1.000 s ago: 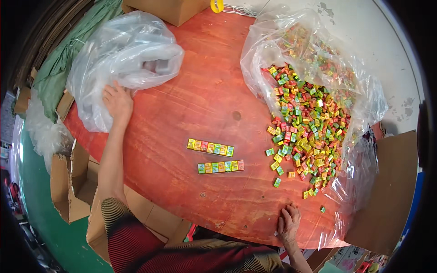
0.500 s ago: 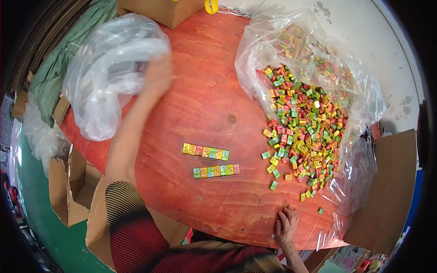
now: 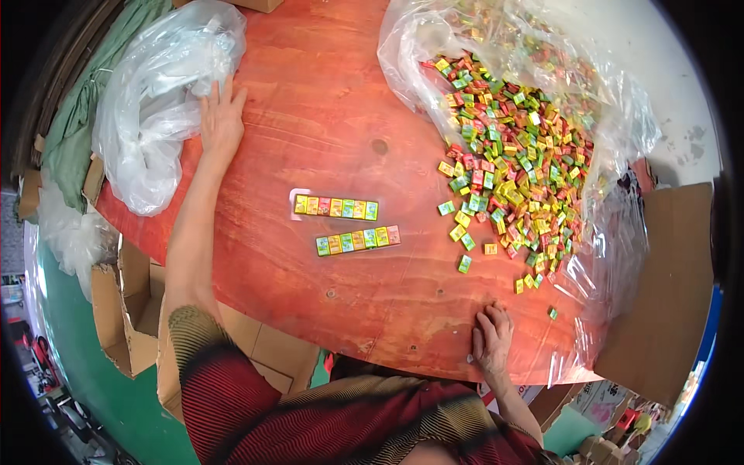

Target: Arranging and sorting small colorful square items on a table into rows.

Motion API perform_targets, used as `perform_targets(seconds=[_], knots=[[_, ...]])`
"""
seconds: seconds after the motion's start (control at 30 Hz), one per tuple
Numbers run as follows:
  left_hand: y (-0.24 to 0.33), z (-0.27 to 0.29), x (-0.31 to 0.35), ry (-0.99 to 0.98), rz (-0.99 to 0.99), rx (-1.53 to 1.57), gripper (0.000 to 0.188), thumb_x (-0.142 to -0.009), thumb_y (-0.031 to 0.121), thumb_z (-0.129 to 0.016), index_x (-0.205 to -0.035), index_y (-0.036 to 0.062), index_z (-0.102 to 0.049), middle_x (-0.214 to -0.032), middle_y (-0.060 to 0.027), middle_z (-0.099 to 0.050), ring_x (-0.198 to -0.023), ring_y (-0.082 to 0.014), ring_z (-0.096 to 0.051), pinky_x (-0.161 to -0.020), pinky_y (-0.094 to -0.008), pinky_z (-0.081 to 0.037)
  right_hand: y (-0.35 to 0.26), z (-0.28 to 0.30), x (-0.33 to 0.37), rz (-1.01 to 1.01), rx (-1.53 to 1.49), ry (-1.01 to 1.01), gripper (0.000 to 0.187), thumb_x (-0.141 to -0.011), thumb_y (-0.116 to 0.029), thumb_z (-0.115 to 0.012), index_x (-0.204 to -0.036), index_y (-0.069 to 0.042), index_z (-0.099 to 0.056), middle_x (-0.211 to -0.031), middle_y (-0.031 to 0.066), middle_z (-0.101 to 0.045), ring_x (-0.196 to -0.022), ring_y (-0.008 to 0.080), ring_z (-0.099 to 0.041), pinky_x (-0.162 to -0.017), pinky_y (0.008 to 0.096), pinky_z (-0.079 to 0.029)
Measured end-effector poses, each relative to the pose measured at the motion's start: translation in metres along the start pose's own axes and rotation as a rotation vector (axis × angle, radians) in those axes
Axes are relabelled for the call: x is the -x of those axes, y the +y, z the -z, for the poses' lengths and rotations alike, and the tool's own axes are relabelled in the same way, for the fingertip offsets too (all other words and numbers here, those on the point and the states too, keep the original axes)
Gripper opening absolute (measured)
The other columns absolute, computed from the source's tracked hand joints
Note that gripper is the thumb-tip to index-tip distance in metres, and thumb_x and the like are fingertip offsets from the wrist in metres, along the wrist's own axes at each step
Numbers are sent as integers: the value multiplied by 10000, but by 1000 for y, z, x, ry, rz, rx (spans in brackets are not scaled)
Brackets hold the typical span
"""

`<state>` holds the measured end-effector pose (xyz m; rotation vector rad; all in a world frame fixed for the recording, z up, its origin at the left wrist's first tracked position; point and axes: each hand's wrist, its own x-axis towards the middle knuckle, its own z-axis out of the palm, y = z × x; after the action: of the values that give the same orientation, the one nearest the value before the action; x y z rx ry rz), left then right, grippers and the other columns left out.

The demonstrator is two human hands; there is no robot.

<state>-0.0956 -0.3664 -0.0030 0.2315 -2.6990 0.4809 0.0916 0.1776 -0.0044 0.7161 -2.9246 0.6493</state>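
The crumpled clear bag [image 3: 147, 116] lies far left on the bench [image 3: 325, 139], its long axis slanting from far right to near left. At its right side the left hand [image 3: 222, 116] is spread open, pointing away. The right hand [image 3: 494, 339], half curled, loose, rests by the near edge.

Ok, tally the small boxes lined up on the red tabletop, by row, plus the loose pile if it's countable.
Far row: 7
Near row: 7
Total lined up: 14
Loose pile: too overlapped to count, so left out
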Motion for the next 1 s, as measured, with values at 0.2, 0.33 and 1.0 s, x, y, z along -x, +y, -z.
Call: perform_targets(seconds=[0.2, 0.33, 1.0], knots=[[86, 68, 74, 10, 205, 689, 500, -870, 290, -461, -1302, 61, -360, -1336, -223, -332, -1243, -415, -277, -1001, -529, -226, -7, 5, -2, -22, 20, 7, 322, -704, -28, -617, -1020, -29, -556, -1090, 162, -516, -1104, 340, -462, -942, 462, -345], [135, 114, 127, -187, 116, 641, 678, -817, 423, -519, -1351, 84, -276, -1389, -220, -235, -1266, -461, -186, -1002, -584, -164, -10, 0, -9, 20, -49, 48, 310, -722, -63, -625, -1023, -37, -561, -1093, 143, -521, -1099, 324, -468, -933, 454, -358], [205, 162, 128, 163, -525, 754, 269, -836, 99, -504, -1086, 14, -561, -1063, -146, -565, -1066, -349, -484, -923, -451, -356, 65, 72, 82, -423, 269, 433, 278, -733, -81, -601, -1009, -63, -571, -1044, 128, -529, -909, 314, -520, -748, 399, -430]])
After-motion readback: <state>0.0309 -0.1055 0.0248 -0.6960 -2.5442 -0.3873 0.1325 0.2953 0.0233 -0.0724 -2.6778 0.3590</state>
